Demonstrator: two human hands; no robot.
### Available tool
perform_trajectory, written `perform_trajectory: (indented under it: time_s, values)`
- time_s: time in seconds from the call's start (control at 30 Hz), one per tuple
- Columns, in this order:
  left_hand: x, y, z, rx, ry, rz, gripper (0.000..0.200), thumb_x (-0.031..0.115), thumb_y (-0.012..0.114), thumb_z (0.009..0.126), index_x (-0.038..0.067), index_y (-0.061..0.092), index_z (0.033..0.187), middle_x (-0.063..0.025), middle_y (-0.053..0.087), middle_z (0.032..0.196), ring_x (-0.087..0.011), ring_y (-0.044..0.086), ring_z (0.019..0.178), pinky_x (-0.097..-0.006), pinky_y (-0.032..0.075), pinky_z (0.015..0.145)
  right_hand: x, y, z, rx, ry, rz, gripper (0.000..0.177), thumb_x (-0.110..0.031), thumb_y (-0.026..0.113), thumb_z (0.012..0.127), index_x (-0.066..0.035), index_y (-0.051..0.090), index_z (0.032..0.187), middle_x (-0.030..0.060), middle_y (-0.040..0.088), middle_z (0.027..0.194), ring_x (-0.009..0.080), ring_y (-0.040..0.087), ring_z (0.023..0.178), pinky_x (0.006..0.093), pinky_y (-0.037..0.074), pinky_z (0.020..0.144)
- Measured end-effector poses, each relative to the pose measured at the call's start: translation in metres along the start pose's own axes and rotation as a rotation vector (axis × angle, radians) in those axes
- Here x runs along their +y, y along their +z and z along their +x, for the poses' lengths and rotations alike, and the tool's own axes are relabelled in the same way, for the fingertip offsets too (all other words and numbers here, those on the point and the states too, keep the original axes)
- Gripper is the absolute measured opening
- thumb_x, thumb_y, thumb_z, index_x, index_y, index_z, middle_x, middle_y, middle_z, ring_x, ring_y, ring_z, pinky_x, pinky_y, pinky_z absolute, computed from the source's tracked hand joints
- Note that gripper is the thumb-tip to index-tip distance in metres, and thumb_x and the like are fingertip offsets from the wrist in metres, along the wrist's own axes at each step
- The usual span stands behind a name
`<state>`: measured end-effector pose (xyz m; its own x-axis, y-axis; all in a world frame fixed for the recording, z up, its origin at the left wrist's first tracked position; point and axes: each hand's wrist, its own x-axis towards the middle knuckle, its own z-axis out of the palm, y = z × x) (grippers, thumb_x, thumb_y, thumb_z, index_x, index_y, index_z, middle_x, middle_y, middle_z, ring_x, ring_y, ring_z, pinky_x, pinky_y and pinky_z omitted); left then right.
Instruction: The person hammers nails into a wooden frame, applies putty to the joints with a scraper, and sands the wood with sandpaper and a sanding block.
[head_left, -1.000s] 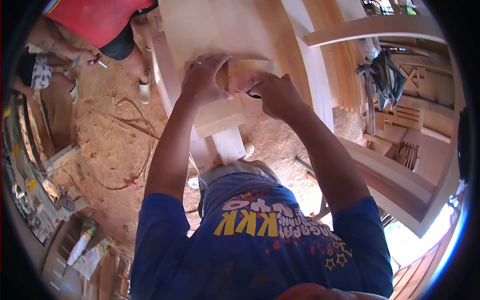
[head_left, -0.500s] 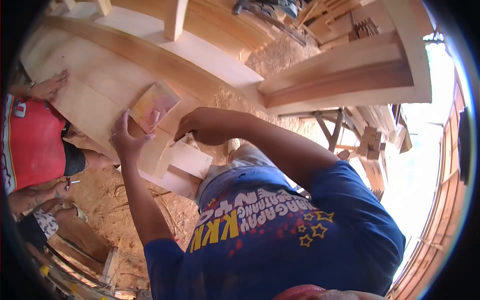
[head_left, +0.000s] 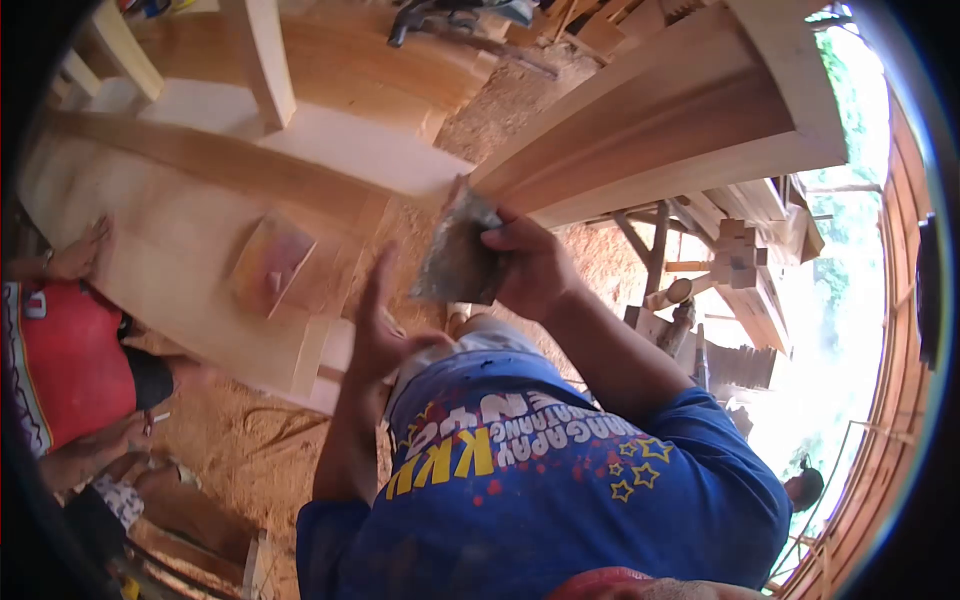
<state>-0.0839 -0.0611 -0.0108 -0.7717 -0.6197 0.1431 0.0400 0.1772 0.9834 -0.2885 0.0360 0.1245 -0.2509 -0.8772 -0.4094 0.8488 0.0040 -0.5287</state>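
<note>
My right hand [head_left: 535,268] grips a flat, grey, scuffed square piece [head_left: 460,255] by its right edge, in front of my body; its kind I cannot make out. To the left, my left hand [head_left: 375,335] is raised with fingers apart and nothing in it, a little blurred. Left of that hand, a small wooden board [head_left: 295,258] smeared with a pinkish paste lies on the wide wooden panel [head_left: 170,200].
A person in a red shirt [head_left: 75,360] stands at the left, one hand [head_left: 85,250] on the panel's edge. A large wooden frame [head_left: 650,110] juts in from the upper right. Wooden uprights [head_left: 258,65] rise at the back. Shavings cover the ground [head_left: 240,430].
My left hand has let go of the pink-smeared board, which lies on the panel. My right hand has moved right and up, with the grey square piece now showing in it.
</note>
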Motion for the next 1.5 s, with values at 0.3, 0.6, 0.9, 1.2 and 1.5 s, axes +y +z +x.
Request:
perform_trajectory:
  time_s: [0.3, 0.6, 0.9, 1.2, 1.5]
  values:
    - [0.086, 0.075, 0.052, -0.046, -0.002, -0.61, 0.053, 0.025, 0.073, 0.099, -0.001, 0.056, 0.142, -0.0162, 0.062, 0.137, -0.026, 0.059, 0.13, -0.0406, 0.047, 0.109, -0.015, 0.001, -0.025, -0.133, -0.161, -0.15, 0.036, -0.008, 0.063, 0.097, -0.001, 0.057, 0.133, 0.0135, 0.069, 0.12, 0.0256, 0.07, 0.109, 0.041, 0.058, 0.097]
    - [0.102, 0.072, 0.073, 0.011, 0.273, -0.462, 0.044, 0.0, 0.055, 0.1, -0.002, 0.056, 0.144, -0.0233, 0.065, 0.135, -0.036, 0.067, 0.122, -0.044, 0.053, 0.103, -0.059, -0.001, -0.078, 0.296, -0.065, -1.1, 0.033, -0.018, 0.072, 0.101, 0.005, 0.062, 0.122, 0.0149, 0.072, 0.115, 0.021, 0.072, 0.105, 0.0346, 0.059, 0.09]
    - [0.131, 0.088, 0.111, 0.168, 0.599, -0.272, 0.073, 0.004, 0.08, 0.08, 0.012, 0.057, 0.149, -0.0143, 0.066, 0.14, -0.0299, 0.073, 0.11, -0.039, 0.06, 0.085, -0.133, -0.011, -0.143, 0.734, -0.254, -1.323, 0.037, -0.014, 0.074, 0.097, 0.004, 0.064, 0.127, 0.0142, 0.074, 0.109, 0.0196, 0.073, 0.096, 0.0339, 0.06, 0.088]
    - [0.2, 0.116, 0.152, 0.266, 0.716, -0.292, 0.057, 0.007, 0.078, 0.079, 0.012, 0.06, 0.133, -0.0086, 0.072, 0.116, -0.0275, 0.073, 0.1, -0.0411, 0.057, 0.08, -0.167, 0.05, -0.134, 0.429, -0.832, -1.233, 0.066, -0.008, 0.072, 0.095, -0.001, 0.042, 0.153, 0.0136, 0.06, 0.14, 0.0256, 0.06, 0.128, 0.0462, 0.05, 0.107]
    - [0.231, 0.124, 0.174, 0.331, 0.782, -0.285, 0.03, 0.01, 0.071, 0.084, 0.008, 0.064, 0.114, -0.0108, 0.073, 0.112, -0.028, 0.074, 0.1, -0.0398, 0.06, 0.082, -0.183, 0.03, -0.144, 0.319, -0.739, -1.159, 0.068, -0.002, 0.072, 0.09, 0.001, 0.043, 0.151, 0.0135, 0.058, 0.141, 0.0272, 0.057, 0.133, 0.0432, 0.046, 0.114]
